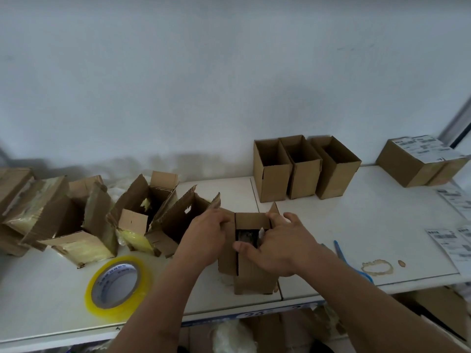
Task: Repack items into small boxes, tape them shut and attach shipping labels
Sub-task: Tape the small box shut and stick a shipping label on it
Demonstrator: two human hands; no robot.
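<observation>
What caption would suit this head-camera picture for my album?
Both hands fold the flaps of a small box, tape roll beside it.

Both hands, left hand (206,235) and right hand (277,244), held the flaps of a small box (251,278) near the worktop (356,225) edge, tape roll (118,285) at left.

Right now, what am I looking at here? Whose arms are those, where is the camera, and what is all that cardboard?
No machine: a person wears the camera on their head, looking down at a white table. The left hand and right hand fold the flaps of a small cardboard box with something dark inside. Left of it stand torn-open boxes and a roll of clear tape. Behind are three empty boxes; far right, a labelled box and loose shipping labels.
</observation>
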